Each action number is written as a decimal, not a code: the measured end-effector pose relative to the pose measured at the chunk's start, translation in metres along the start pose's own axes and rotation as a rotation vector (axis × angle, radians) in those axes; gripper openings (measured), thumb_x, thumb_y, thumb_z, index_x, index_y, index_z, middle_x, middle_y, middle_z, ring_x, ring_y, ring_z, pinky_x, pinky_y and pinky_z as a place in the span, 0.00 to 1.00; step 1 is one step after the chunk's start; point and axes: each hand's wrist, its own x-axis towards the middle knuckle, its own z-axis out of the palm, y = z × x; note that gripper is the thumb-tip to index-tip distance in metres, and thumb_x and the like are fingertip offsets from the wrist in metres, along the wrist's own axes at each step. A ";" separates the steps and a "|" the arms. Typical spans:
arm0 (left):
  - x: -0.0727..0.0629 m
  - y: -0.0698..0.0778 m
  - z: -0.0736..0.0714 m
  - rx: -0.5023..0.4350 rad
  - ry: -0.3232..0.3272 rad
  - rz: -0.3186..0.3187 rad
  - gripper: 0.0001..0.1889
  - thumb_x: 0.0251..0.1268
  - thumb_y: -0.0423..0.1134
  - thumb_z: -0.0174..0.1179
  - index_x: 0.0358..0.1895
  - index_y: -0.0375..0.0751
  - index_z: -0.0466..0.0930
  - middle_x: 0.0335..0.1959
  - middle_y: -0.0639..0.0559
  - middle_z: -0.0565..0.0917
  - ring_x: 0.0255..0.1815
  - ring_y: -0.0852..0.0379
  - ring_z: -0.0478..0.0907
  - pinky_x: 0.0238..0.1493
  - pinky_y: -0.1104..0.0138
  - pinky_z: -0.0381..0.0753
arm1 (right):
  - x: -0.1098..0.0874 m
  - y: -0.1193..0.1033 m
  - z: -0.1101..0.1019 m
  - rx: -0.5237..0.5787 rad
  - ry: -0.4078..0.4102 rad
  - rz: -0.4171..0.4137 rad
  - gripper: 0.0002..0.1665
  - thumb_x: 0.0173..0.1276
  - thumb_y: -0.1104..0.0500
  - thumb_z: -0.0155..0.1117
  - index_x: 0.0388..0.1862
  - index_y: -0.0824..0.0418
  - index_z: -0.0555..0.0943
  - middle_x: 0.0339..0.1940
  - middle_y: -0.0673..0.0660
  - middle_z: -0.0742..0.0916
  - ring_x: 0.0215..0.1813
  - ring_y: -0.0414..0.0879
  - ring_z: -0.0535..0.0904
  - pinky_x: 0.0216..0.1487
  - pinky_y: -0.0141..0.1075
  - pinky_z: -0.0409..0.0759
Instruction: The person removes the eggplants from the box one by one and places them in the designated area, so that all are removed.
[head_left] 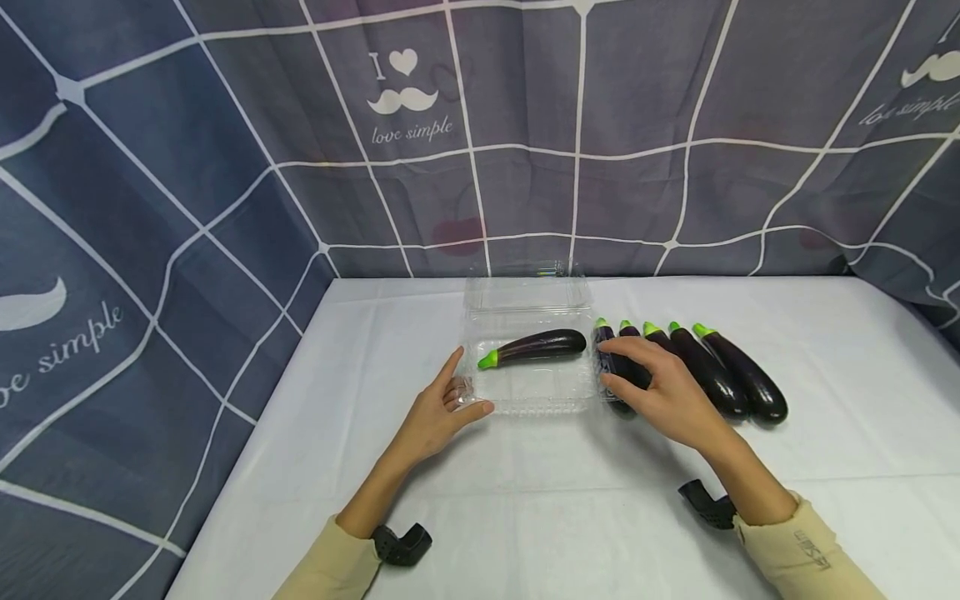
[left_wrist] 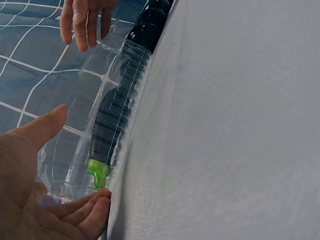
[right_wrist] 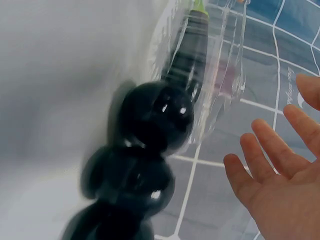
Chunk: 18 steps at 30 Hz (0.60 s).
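A clear plastic clamshell box [head_left: 532,398] lies with its lid [head_left: 528,293] folded back. Inside it one dark purple eggplant [head_left: 543,344] rests sideways, green stem to the left. My left hand [head_left: 437,417] is at the box's left front corner, fingers along the side wall and thumb spread toward the front; the left wrist view shows a wide gap between thumb and fingers [left_wrist: 85,215]. Above the nearest eggplants [head_left: 630,371], just right of the box, my right hand [head_left: 667,392] hovers with fingers spread and nothing in its grasp, as the right wrist view shows.
Several eggplants [head_left: 742,379] lie side by side right of the box, stems toward the back. A white cloth [head_left: 540,517] covers the table. Dark checked curtains [head_left: 525,200] hang behind and at the left, close to the table's edges.
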 end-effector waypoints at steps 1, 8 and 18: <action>0.000 0.000 0.000 0.000 0.001 0.000 0.51 0.59 0.54 0.71 0.81 0.58 0.46 0.69 0.37 0.68 0.70 0.47 0.65 0.67 0.59 0.69 | 0.002 -0.001 0.002 0.003 -0.003 -0.002 0.22 0.68 0.59 0.69 0.61 0.59 0.80 0.59 0.56 0.81 0.64 0.53 0.72 0.60 0.53 0.71; 0.000 0.001 0.000 0.006 0.005 -0.002 0.51 0.59 0.54 0.71 0.81 0.59 0.47 0.68 0.39 0.69 0.70 0.49 0.65 0.67 0.59 0.69 | 0.022 -0.001 0.017 0.009 -0.067 -0.027 0.22 0.69 0.59 0.67 0.61 0.60 0.80 0.60 0.57 0.81 0.64 0.55 0.73 0.62 0.56 0.71; 0.001 0.000 0.000 0.011 0.001 -0.003 0.52 0.59 0.54 0.71 0.81 0.57 0.46 0.69 0.38 0.68 0.69 0.49 0.66 0.67 0.59 0.70 | 0.051 0.002 0.031 0.063 -0.136 0.025 0.22 0.69 0.58 0.68 0.60 0.62 0.81 0.60 0.56 0.81 0.65 0.54 0.72 0.62 0.57 0.70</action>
